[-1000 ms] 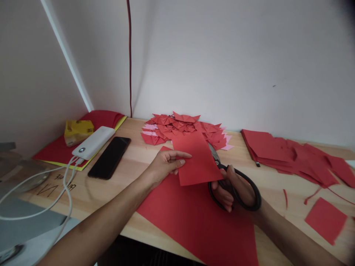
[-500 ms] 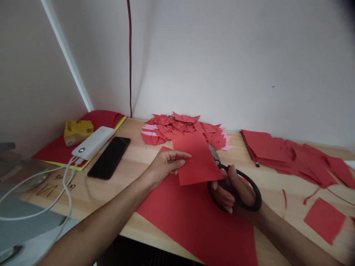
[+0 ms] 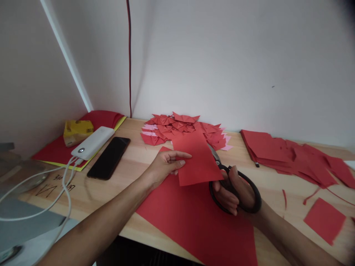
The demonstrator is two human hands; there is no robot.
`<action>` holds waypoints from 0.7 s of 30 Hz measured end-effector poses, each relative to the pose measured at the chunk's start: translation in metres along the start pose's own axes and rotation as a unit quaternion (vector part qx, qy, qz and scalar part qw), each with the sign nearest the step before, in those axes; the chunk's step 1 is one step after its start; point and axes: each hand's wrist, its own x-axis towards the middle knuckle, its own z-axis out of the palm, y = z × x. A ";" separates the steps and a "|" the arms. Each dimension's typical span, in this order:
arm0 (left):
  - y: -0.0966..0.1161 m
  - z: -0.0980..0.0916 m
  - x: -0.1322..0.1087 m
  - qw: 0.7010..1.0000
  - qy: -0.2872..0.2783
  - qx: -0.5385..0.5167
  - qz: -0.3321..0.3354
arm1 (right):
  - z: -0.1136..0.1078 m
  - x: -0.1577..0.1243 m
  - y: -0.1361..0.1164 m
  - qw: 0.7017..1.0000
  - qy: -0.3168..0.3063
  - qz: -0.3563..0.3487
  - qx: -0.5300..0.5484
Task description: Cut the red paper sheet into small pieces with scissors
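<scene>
My left hand (image 3: pixel 169 162) pinches the left edge of a red paper piece (image 3: pixel 196 159), thumb on top and raised above the table. In my right hand (image 3: pixel 233 192) are black-handled scissors (image 3: pixel 256 199), their handles round my fingers and thumb. The scissor blades lie along the right edge of the paper piece; part of them is hidden behind it. Beneath both hands a large red sheet (image 3: pixel 199 225) lies on the wooden table, reaching over its front edge. Behind the held piece is a heap of folded red and pink paper shapes (image 3: pixel 177 125).
Stacked red paper pieces (image 3: pixel 266 147) spread along the right back, with a red square (image 3: pixel 324 221) and thin offcuts (image 3: pixel 284 198) in front. At left lie a black phone (image 3: pixel 108 158), a white power bank (image 3: pixel 93 142) with cables, and a yellow packet (image 3: pixel 78 131) on red sheets.
My right hand's fingers and the scissor handles have shifted slightly, the lower handle loop moving a little down and right. The left hand and the paper piece stay nearly still.
</scene>
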 end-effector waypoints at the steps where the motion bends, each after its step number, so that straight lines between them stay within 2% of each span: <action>1: 0.000 0.000 0.000 1.000 0.002 0.001 0.001 | 0.000 0.000 0.000 1.000 -0.010 0.000 0.005; 12: 0.003 0.003 -0.002 1.000 -0.022 0.005 -0.007 | 0.005 0.000 -0.004 0.999 -0.037 0.000 0.028; 17: 0.003 0.004 -0.002 1.000 -0.022 0.008 -0.010 | 0.009 -0.004 -0.006 1.000 0.013 -0.003 0.024; 21: 0.004 0.005 -0.002 1.000 -0.020 0.006 -0.008 | 0.011 -0.006 -0.008 0.999 0.026 -0.007 0.019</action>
